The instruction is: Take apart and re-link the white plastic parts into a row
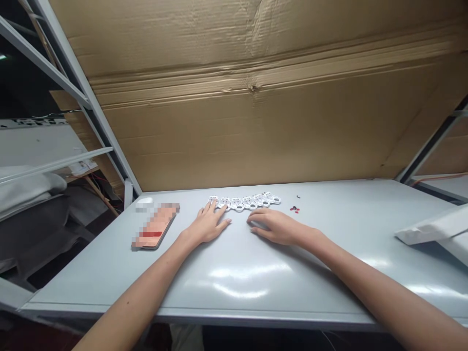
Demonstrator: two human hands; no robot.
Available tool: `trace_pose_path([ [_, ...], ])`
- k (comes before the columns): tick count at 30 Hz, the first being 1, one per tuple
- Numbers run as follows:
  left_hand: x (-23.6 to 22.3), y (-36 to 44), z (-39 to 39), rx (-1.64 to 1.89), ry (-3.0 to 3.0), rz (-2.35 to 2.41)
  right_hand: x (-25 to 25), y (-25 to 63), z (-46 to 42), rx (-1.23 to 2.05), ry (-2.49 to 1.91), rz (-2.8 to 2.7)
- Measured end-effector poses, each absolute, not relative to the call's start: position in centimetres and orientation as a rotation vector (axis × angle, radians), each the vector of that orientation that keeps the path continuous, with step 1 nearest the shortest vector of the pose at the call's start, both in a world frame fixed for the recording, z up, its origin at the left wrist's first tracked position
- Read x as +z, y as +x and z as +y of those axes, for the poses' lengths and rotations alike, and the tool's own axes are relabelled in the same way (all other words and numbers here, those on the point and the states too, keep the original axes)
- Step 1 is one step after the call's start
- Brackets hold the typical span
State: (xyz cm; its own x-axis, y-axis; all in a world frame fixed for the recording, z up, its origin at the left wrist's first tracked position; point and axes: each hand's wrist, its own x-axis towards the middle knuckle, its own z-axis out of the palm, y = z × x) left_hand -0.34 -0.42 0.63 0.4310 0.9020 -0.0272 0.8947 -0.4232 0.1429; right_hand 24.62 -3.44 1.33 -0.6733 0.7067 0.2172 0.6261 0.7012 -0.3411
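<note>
Grip of left hand [208,225] spread, touching white pieces [249,200]; right hand [277,225] slightly parted, contact unclear.

Gap between 2 hands [207,226], cardboard [256,136] beyond

A wall of creased brown cardboard [256,136], crossed by a folded horizontal seam, stands behind a glossy pale-grey tabletop [120,285], whose near part carries bright curved light reflections [241,292]. Slanting metal posts flank it, a pale left post [94,109] joined by crossbars [54,164] and a darker right post [437,141]. Beyond the left one, grey draped material [73,209] lies below a pale surface [36,144] and a dark upper background [22,83].
</note>
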Motion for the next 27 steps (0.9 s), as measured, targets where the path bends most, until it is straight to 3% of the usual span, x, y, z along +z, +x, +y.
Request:
trace_pose_path([
  [11,0.6,-0.4,-0.4,0.091,2.553,1.593,1.3,24.7,-3.3,0.273,-1.096,-2.525],
  [18,0.5,-0.5,-0.3,0.114,2.53,1.592,2.3,28.5,-1.1,0.257,-1.504,-2.198],
  [27,0.2,-0.5,-0.2,0.183,2.562,1.578,3.3,33.3,-1.0,0.493,-2.017,-2.027],
])
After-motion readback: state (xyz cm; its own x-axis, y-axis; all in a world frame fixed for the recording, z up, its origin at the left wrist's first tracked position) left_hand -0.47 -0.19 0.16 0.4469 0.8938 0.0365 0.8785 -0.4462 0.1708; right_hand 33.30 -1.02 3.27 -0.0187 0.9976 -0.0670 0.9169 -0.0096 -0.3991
